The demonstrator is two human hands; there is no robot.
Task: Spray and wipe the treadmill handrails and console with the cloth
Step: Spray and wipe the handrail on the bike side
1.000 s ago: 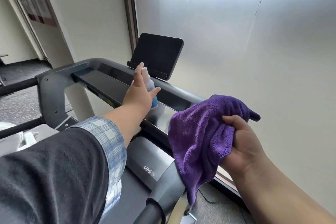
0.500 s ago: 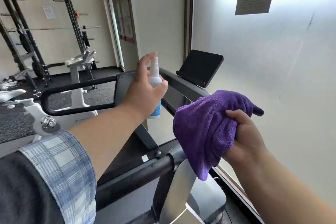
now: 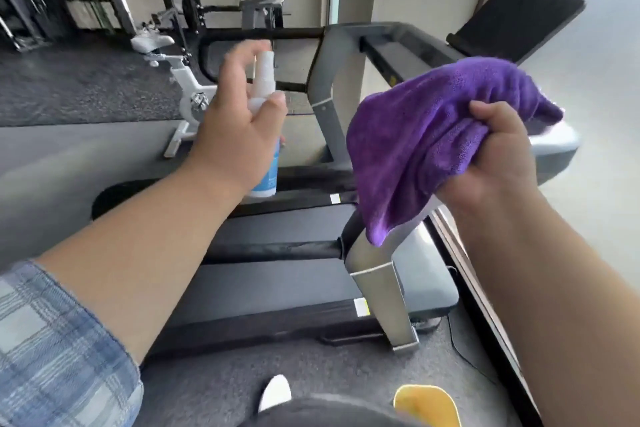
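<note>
Purple cloth fills right hand; left hand grips spray bottle.

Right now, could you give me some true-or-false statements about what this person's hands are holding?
1. The left hand holds a spray bottle. True.
2. The cloth is yellow. False: it is purple.
3. The right hand grips the cloth. True.
4. The cloth lies spread out flat. False: it is bunched up in the right hand's grip.
</note>
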